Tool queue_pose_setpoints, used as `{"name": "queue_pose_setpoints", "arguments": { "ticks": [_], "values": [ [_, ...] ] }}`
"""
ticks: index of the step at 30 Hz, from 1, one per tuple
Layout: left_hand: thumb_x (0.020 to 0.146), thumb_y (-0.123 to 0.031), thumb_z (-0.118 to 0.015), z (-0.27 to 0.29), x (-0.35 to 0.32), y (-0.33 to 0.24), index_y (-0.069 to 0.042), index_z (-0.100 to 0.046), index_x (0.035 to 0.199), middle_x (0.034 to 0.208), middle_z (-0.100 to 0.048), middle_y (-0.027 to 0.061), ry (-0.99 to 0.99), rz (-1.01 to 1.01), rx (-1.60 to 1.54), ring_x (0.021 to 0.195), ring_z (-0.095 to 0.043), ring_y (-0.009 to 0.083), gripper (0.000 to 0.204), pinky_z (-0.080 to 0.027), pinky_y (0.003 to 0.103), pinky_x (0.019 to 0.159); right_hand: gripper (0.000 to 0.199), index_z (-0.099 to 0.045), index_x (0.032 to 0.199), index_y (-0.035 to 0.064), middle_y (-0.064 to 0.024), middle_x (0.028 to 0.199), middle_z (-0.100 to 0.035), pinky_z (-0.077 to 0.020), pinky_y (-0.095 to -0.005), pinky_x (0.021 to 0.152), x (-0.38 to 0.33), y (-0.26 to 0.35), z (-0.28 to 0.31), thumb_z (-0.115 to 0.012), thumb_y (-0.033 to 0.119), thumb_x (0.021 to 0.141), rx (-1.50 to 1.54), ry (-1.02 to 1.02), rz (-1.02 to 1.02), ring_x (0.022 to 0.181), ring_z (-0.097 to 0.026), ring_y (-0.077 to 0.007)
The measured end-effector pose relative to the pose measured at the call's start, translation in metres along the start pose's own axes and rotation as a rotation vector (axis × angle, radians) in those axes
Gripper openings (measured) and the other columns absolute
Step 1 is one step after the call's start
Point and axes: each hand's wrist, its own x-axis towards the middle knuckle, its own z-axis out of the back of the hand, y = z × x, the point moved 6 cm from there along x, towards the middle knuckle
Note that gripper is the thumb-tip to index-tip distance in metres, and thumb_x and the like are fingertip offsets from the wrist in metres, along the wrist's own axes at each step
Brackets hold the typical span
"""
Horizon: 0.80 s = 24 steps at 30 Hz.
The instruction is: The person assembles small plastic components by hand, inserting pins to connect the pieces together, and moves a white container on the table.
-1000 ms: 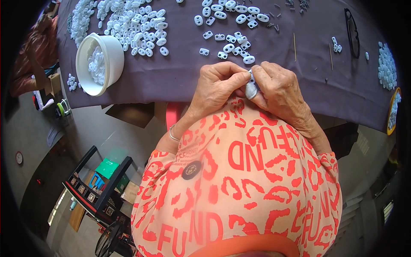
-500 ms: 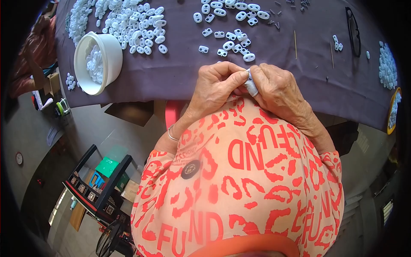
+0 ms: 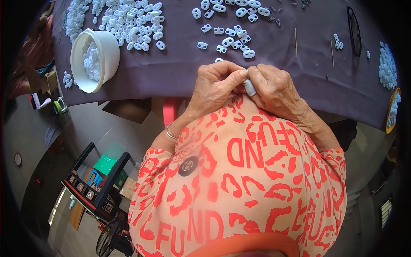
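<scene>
My left hand [image 3: 217, 83] and my right hand [image 3: 276, 88] meet at the table's near edge, close against my shirt. Both are closed, with thumbs and fingertips pinched together. Whatever sits between the fingertips is too small and covered to make out. A pale whitish wrap [image 3: 249, 88] shows beside the right hand's fingers, seemingly around a finger. Just beyond the hands lie loose white oval plastic cord stoppers [image 3: 227, 41], most showing two holes. One stopper [image 3: 219, 60] lies almost against the left hand's knuckles.
A white tub [image 3: 107, 55] of white pieces lies tipped at left, before a large heap of stoppers [image 3: 132, 25]. Small springs [image 3: 277, 22], a thin stick [image 3: 296, 43] and black glasses [image 3: 353, 32] lie to the right. An orange-rimmed tray [image 3: 390, 122] stands at the right edge.
The fingertips have drawn closer together, and the small pale bit that showed between them is now mostly covered. The view has shifted slightly; the things on the table have not moved.
</scene>
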Motion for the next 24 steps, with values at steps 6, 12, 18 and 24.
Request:
{"name": "queue_pose_setpoints", "arguments": {
  "ticks": [6, 12, 18, 24],
  "values": [
    [0.084, -0.011, -0.060, 0.003, 0.001, 0.003, 0.003, -0.063, 0.086, 0.071, -0.062, 0.0039, 0.004, 0.006, -0.037, 0.059, -0.055, 0.0051, 0.015, -0.046, 0.017, 0.052, 0.025, -0.051, 0.091, -0.0015, -0.0114, 0.068, -0.050, -0.0445, -0.0353, 0.053, 0.002, 0.002, 0.010, -0.063, 0.011, 0.073, 0.037, -0.002, -0.046, 0.061, -0.054, -0.0264],
    [0.085, -0.010, -0.058, 0.011, -0.006, -0.015, 0.002, -0.062, 0.087, 0.076, -0.063, 0.0055, -0.101, -0.079, -0.103, 0.062, -0.059, 0.0080, 0.013, -0.048, 0.019, 0.054, 0.032, -0.054, 0.100, -0.0027, -0.0126, 0.074, -0.053, -0.0443, -0.0333, 0.054, 0.001, -0.007, 0.031, -0.064, 0.002, 0.069, 0.086, -0.143, -0.055, 0.064, -0.055, -0.0261],
    [0.083, -0.006, -0.058, 0.074, -0.032, -0.084, 0.002, -0.061, 0.086, 0.075, -0.063, 0.0064, -0.573, -0.657, 0.379, 0.062, -0.058, 0.0095, 0.009, -0.047, 0.020, 0.058, 0.025, -0.057, 0.090, 0.0022, -0.0088, 0.075, -0.053, -0.0439, -0.0314, 0.055, 0.009, -0.020, 0.031, -0.061, -0.005, 0.066, -0.030, -0.299, -0.105, 0.063, -0.055, -0.0241],
    [0.081, -0.016, -0.064, 0.160, -0.063, -0.133, 0.000, -0.065, 0.086, 0.071, -0.062, 0.0033, -1.060, -0.820, 0.807, 0.064, -0.056, 0.0087, 0.016, -0.046, 0.022, 0.057, 0.020, -0.055, 0.086, 0.0047, -0.0074, 0.076, -0.050, -0.0447, -0.0341, 0.059, 0.030, -0.016, 0.022, -0.063, 0.007, 0.068, -0.154, -0.244, -0.187, 0.071, -0.056, -0.0234]
  ]
}}
